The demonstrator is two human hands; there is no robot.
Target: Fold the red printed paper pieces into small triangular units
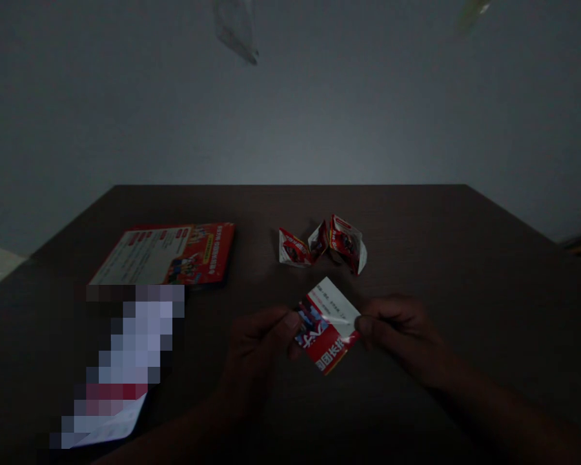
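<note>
The scene is dim. My left hand (259, 345) and my right hand (399, 336) both pinch a small folded piece of red and white printed paper (328, 326), one hand on each side, just above the dark table (465, 258). Beyond it on the table lie folded paper shapes (324, 245), red and white, standing partly upright in a short row.
A red and white printed leaflet (169, 255) lies flat at the left. Nearer me on the left lies another sheet (116, 374), its print blurred out. A pale wall rises behind the table's far edge.
</note>
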